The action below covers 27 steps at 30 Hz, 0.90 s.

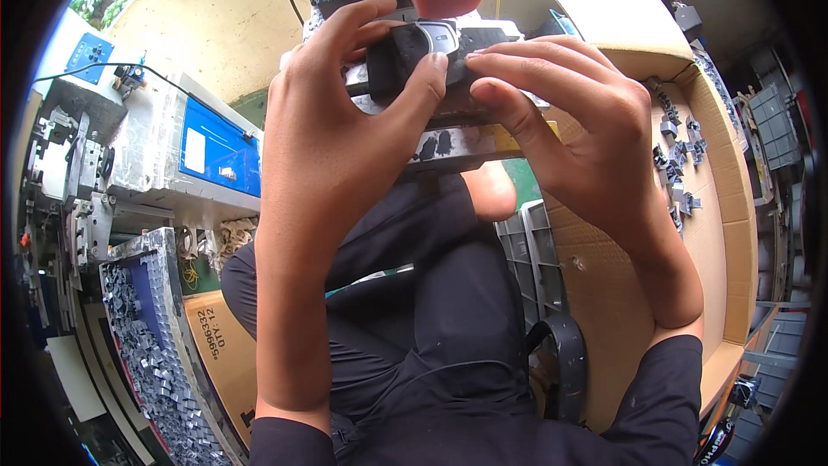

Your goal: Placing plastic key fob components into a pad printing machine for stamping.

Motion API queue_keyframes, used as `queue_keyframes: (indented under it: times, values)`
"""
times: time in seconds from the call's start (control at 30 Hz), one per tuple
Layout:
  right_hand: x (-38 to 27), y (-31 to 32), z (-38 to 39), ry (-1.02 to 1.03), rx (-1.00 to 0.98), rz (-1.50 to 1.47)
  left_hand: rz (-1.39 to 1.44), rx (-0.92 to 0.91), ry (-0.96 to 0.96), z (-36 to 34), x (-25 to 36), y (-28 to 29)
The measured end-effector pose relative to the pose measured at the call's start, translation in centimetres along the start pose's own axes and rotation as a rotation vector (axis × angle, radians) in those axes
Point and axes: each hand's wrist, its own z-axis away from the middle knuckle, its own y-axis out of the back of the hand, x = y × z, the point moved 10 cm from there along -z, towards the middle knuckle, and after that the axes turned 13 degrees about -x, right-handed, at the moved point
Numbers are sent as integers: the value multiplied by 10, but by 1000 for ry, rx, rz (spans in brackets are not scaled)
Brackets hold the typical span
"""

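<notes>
My left hand (pixel 341 116) reaches up to a black fixture block (pixel 390 65) on the machine, its thumb pressed on a small silver-grey plastic part (pixel 442 35) with a dark mark on its face. The fingers of that hand curl round the far left side of the block, partly hidden. To the right, my right hand (pixel 586 116) has its fingers stretched out and its thumb apart, fingertips close to the block's right side; whether they touch it I cannot tell. Just above the part hangs a pink rubber pad (pixel 444 2) under a dark machine head.
A large open cardboard box (pixel 621 319) with several small grey parts (pixel 677 142) stands at the right. At lower left a tray (pixel 151 250) holds many small grey pieces. A machine with a blue panel (pixel 220 147) is on the left. My legs are below the fixture.
</notes>
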Motion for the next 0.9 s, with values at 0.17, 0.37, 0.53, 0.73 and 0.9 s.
queue_keyframes:
  times: [0.17,0.37,0.53,0.73,0.9]
  values:
    - [0,0,0,5,0,2,31,-7,22,0,0,0]
    - [1,0,0,0,-7,10,1,-17,20,-1,0,-1]
    - [0,0,0,12,-10,10,-8,-31,25,-1,0,-2]
    - [6,-3,0,-26,-30,-13,-70,-109,65,0,4,-3]
    - [5,-6,-1,-15,-35,-54,-217,-29,-143,2,13,-2]
